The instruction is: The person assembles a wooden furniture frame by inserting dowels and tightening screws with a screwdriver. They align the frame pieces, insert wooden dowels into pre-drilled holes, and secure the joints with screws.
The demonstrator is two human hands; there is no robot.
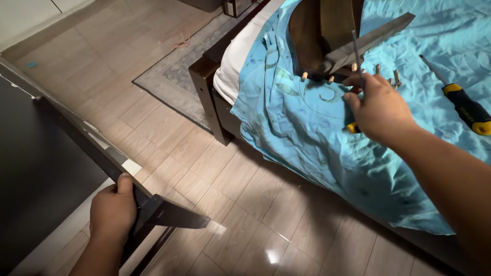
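Note:
My left hand [113, 212] grips the edge of a large dark furniture panel [46, 163] standing on the floor at the lower left. My right hand [379, 107] reaches over the bed and holds a screwdriver [356, 48], its thin shaft pointing up and a bit of yellow handle showing below my palm. Just beyond my fingers lie several small wooden dowels [330, 78] and metal screws [395, 79] on the blue sheet [302, 122]. Dark wooden boards [327, 30] rest on the sheet behind them.
A second screwdriver [463, 105] with a black and yellow handle lies on the sheet at the right. The bed's dark wooden frame [204, 76] has a corner post toward the floor. A grey rug [179, 66] lies beside it on the wood-look floor [215, 174].

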